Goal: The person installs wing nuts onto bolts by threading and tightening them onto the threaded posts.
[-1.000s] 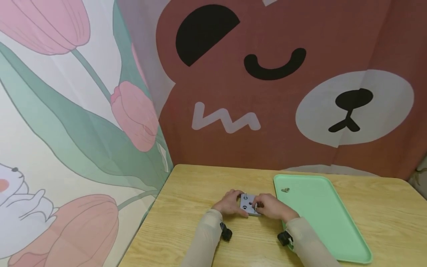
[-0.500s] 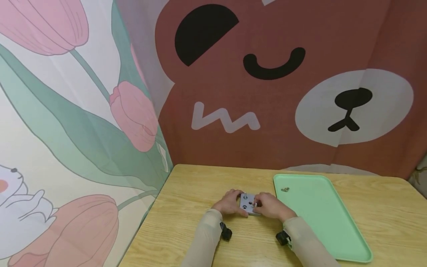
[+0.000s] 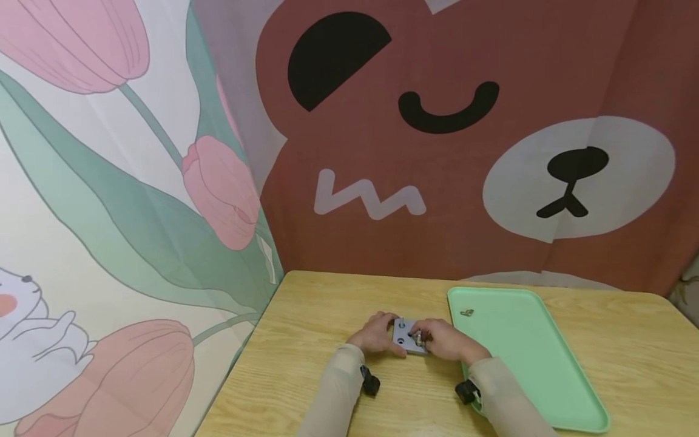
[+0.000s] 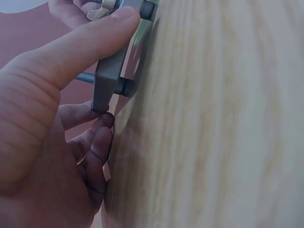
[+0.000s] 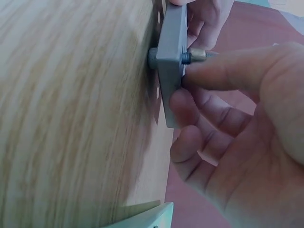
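A grey plate with holes (image 3: 405, 332) stands slightly above the wooden table on bolt heads that jut from its underside. My left hand (image 3: 374, 334) grips its left end, with the thumb along the near edge and fingers at the far side. One threaded bolt (image 4: 85, 77) sticks up bare near that end. On another bolt at the right sits a wing nut (image 5: 197, 55), also visible from the left wrist as a small metal wing nut (image 4: 100, 11). My right hand (image 3: 445, 338) pinches this nut with thumb and index finger, the other fingers curled below.
A green tray (image 3: 524, 364) lies right of the plate, partly under the right forearm. Small brass-coloured pieces (image 3: 466, 312) rest in its far left corner. The wooden table (image 3: 306, 303) meets a curtain printed with a bear (image 3: 459, 243) at the back.
My right fingers lifted a little at the wing nut, then came back down and shifted round it. The left hand and the plate stay in place.
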Demonstrator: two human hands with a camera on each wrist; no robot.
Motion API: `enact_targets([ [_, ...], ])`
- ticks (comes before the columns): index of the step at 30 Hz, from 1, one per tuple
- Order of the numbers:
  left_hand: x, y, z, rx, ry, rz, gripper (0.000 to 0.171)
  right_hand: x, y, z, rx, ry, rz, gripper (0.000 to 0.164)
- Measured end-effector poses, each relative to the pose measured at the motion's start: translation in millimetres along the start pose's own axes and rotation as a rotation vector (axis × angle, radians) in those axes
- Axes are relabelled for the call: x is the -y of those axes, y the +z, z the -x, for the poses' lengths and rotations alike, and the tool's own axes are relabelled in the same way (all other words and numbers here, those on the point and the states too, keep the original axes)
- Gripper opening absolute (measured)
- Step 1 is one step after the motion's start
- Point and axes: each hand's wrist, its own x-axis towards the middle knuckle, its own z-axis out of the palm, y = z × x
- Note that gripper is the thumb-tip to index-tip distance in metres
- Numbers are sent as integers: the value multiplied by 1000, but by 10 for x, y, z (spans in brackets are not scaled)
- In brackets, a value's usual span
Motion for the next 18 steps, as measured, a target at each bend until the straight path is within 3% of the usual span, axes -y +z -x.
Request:
enact_targets([
  [9, 5, -4, -1, 1, -4, 17, 86, -10, 23, -20, -16, 21, 22, 5],
  [16, 10, -15, -2, 3, -7, 29, 85, 11, 39, -61, -45, 93, 56, 15],
  [18, 13, -14, -5, 5, -6, 26, 85, 24, 31, -56, -34, 106, 51, 11],
])
